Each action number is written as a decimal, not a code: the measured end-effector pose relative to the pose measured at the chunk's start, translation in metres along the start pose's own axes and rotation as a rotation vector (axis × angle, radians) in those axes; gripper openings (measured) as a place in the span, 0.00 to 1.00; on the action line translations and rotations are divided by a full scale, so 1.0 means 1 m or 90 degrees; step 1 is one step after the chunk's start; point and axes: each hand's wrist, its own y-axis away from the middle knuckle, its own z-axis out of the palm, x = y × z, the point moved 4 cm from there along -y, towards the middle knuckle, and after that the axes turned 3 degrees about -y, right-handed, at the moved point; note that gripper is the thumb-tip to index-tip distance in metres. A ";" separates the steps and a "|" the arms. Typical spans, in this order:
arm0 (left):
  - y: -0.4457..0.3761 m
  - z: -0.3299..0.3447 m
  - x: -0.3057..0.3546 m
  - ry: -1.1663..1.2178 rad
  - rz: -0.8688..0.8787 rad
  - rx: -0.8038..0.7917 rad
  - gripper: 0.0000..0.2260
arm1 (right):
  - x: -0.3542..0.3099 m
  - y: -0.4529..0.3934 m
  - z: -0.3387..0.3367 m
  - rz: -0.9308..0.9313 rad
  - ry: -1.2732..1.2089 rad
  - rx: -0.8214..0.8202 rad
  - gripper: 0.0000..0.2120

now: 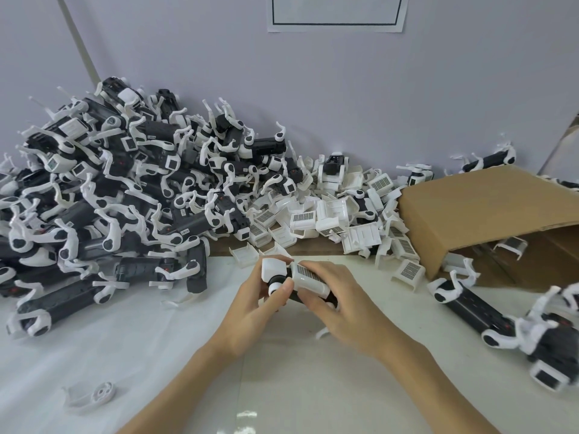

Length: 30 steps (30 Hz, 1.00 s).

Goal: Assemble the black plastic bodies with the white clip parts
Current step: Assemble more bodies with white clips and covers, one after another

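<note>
Held at frame centre above the white desk (156, 355): black plastic body (296, 296), pinched in left hand (250, 311), grilled white clip part (308, 277) pressed on under curled right hand (338, 303) (best seated squarely, pressed evenly, judging by its tilt).

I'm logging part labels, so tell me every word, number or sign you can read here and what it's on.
No text can be read.
Paper sign on the wall: cut off by the frame, only its black border shows.
Small stickers on the black bodies in the pile: too small and blurred to read.
</note>
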 end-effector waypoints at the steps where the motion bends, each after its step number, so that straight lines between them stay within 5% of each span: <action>1: 0.000 0.000 0.000 -0.003 0.003 -0.002 0.22 | 0.000 0.001 0.000 0.008 -0.011 -0.015 0.22; 14: 0.000 0.004 0.004 0.001 -0.008 0.009 0.13 | -0.014 0.003 0.005 -0.024 0.229 0.001 0.32; 20: 0.004 -0.007 0.015 -0.346 0.060 0.227 0.22 | -0.022 0.006 0.011 -0.092 0.389 0.058 0.30; 26: 0.002 -0.005 0.007 -0.035 -0.056 0.076 0.19 | -0.016 0.007 0.002 -0.105 0.325 0.052 0.30; 30: 0.001 -0.010 0.009 -0.131 0.007 -0.016 0.23 | -0.007 0.009 -0.010 -0.082 0.249 0.008 0.25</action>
